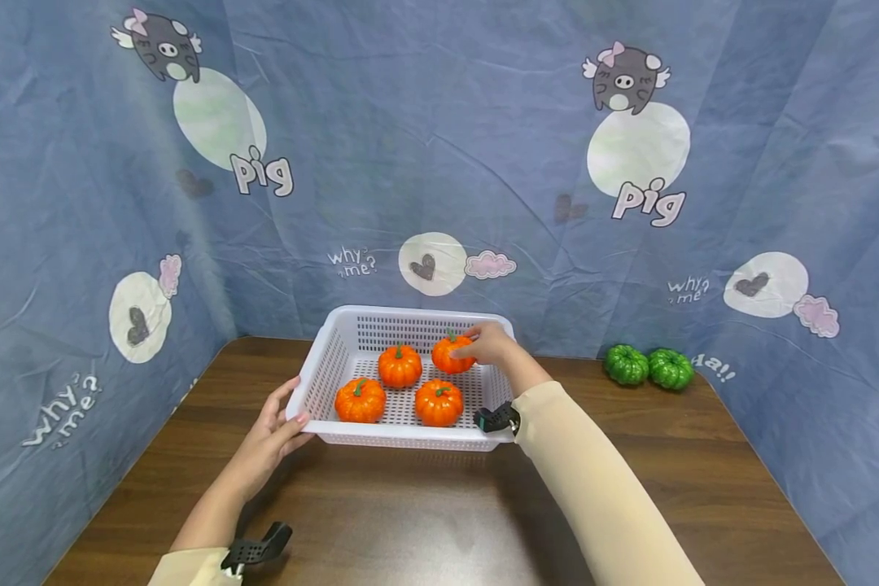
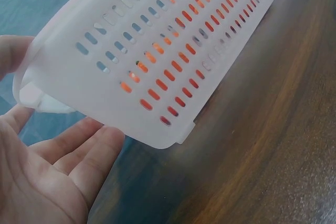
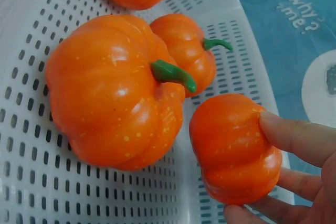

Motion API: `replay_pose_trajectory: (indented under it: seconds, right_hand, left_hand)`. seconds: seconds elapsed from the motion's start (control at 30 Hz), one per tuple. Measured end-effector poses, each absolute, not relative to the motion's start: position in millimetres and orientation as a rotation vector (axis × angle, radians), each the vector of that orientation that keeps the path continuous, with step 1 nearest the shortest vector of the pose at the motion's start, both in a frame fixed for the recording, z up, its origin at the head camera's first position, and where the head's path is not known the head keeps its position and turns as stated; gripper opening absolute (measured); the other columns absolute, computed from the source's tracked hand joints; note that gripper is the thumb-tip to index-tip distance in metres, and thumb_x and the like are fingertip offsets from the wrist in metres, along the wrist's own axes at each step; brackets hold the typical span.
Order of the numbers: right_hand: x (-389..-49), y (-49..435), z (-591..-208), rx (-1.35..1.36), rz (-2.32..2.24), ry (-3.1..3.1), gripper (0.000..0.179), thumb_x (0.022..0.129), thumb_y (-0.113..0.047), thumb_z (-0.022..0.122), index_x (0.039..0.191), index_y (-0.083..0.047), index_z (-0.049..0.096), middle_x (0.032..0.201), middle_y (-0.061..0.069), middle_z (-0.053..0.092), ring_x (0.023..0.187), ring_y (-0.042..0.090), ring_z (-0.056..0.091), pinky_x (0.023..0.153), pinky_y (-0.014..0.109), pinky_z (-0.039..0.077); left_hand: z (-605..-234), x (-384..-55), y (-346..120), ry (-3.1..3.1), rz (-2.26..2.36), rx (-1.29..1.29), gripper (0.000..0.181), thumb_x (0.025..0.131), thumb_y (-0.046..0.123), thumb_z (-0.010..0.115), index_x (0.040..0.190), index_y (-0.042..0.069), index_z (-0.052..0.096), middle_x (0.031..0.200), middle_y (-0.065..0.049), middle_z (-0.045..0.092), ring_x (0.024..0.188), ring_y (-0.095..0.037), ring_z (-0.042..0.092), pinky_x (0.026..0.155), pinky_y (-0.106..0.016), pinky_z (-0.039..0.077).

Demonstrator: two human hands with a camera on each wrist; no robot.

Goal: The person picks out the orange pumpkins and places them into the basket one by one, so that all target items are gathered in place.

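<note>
A white plastic basket (image 1: 410, 432) with slotted walls stands on the table. My left hand (image 1: 267, 435) grips its left front corner, thumb on the rim and fingers against the outside; the left wrist view shows these fingers (image 2: 97, 148) below the basket's edge. Inside the basket's back right part, my right hand (image 1: 492, 345) holds a small orange toy pumpkin (image 1: 448, 356) between thumb and fingers. Whether this pumpkin touches the basket floor I cannot tell. Three more orange pumpkins with green stems sit in the basket: front left (image 1: 360, 401), back middle (image 1: 400, 368) and front right (image 1: 439, 404).
Two green pumpkins (image 1: 648, 368) lie side by side at the table's back right. Behind the basket hangs a blue printed cloth (image 1: 410, 163), which also lines both sides. The brown wooden table (image 1: 410, 513) extends in front.
</note>
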State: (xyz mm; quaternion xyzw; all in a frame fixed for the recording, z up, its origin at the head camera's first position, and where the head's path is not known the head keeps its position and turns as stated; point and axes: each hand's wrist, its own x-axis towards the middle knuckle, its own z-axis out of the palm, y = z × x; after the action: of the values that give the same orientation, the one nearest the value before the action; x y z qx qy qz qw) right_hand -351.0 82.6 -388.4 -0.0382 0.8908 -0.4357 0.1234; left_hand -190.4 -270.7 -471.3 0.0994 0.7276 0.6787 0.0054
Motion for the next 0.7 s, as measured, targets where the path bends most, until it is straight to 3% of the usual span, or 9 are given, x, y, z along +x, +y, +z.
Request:
replay_pose_trajectory:
  seconds: [0.5, 0.7]
  right_hand:
    - [-363, 80, -413, -0.105, -1.249, 2.605, 0.055, 0.081, -0.014, 0.083, 0.128, 0.001, 0.060, 0.123, 0.019, 0.062, 0.101, 0.027, 0.061, 0.093, 0.040, 0.053]
    - [-362, 76, -416, -0.135, -1.218, 2.631, 0.054, 0.081, -0.012, 0.083, 0.128, 0.001, 0.060, 0.125, 0.018, 0.062, 0.108, 0.028, 0.059, 0.098, 0.040, 0.049]
  left_hand:
    - [-471, -191, -269, 2.270, 2.124, 0.316, 0.066, 0.105, 0.012, 0.049, 0.158, 0.015, 0.010, 0.147, -0.036, 0.031, 0.114, -0.010, 0.058, 0.093, -0.023, 0.050]
    - [-471, -190, -270, 2.267, 2.134, 0.301, 0.067, 0.105, 0.012, 0.050, 0.158, 0.014, 0.009, 0.148, -0.036, 0.030, 0.111, -0.005, 0.058, 0.092, -0.021, 0.050]
